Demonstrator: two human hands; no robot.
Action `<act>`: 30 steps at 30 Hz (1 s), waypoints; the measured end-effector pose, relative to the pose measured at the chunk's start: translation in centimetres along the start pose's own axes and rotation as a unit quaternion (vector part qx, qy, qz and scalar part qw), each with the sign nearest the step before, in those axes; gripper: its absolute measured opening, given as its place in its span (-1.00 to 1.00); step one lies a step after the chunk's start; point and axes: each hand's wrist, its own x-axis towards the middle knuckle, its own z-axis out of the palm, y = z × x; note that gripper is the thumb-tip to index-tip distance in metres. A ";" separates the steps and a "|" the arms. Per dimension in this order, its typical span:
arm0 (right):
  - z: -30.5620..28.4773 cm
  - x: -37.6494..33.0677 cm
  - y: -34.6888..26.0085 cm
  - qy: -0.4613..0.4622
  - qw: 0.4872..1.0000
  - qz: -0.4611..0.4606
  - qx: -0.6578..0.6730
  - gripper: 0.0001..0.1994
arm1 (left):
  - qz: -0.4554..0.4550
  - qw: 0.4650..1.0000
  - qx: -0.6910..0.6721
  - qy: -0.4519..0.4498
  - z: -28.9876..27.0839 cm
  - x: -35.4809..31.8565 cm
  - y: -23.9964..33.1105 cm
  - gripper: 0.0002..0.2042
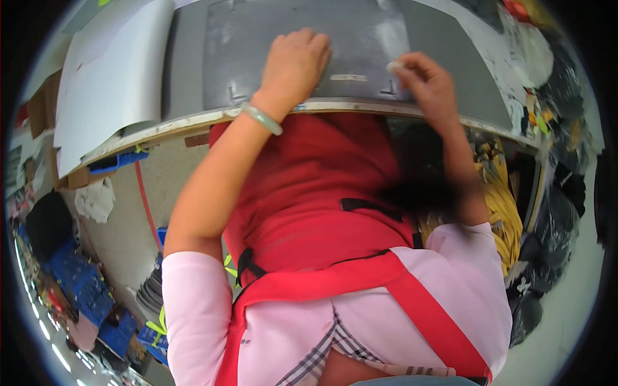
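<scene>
A dark grey, shiny sheet (pixel 257 45) lies on the table, with L-shaped marks near its front corners. My left hand (pixel 297 61) rests on it with the fingers curled under, so anything inside them is hidden. Above the sheet's right edge, my right hand (pixel 432 83) is closed in a pinch on a small white piece (pixel 394 66), too small to name. Between the two hands, a short pale strip (pixel 348 78) with markings lies flat on the sheet.
A large white sheet (pixel 109 77) curls over the table's left end. Clear plastic bags (pixel 531 55) and dark bags (pixel 547 225) are heaped at the right. Yellow material (pixel 505 219) hangs below the table's right side. Blue crates (pixel 80 283) stand on the floor at left.
</scene>
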 end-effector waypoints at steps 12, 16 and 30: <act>0.2 -2.5 0.6 -0.037 0.978 -0.100 -0.178 -0.91 | 0.002 1.000 0.002 -0.008 0.2 -0.1 0.1 -0.89; 0.2 -2.2 0.8 -0.038 0.957 -0.157 -0.240 -0.88 | 0.009 1.000 0.008 0.003 0.1 -0.1 0.1 -0.90; 0.8 -2.4 0.7 0.014 0.991 0.041 -0.124 -0.86 | 0.003 1.000 0.012 -0.012 0.2 -0.2 -0.1 -0.87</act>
